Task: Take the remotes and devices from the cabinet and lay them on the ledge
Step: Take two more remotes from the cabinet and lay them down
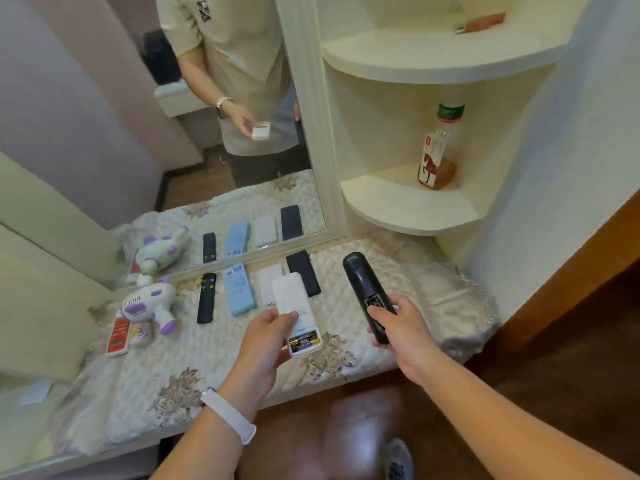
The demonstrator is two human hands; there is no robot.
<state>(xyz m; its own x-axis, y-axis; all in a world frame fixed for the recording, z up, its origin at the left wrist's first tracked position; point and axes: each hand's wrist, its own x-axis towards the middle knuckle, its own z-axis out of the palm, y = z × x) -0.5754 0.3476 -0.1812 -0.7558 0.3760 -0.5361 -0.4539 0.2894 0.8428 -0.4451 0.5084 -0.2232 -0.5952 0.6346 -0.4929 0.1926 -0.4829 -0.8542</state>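
Observation:
My left hand (266, 337) grips a white remote (291, 299) face down, its battery bay open with batteries showing. My right hand (401, 327) holds a black remote (360, 278), back side up, its battery cover off. Both hover just above the quilted ledge (433, 292). On the ledge by the mirror lie a slim black remote (206, 297), a light blue remote (239, 289), a white device (268, 282) and a dark flat device (304, 271).
A purple-and-white toy (152, 303) and a red-and-white device (119, 336) lie at the ledge's left. A mirror (173, 133) stands behind. Corner shelves (415, 209) at the right hold a bottle (438, 150). Dark wooden floor lies below.

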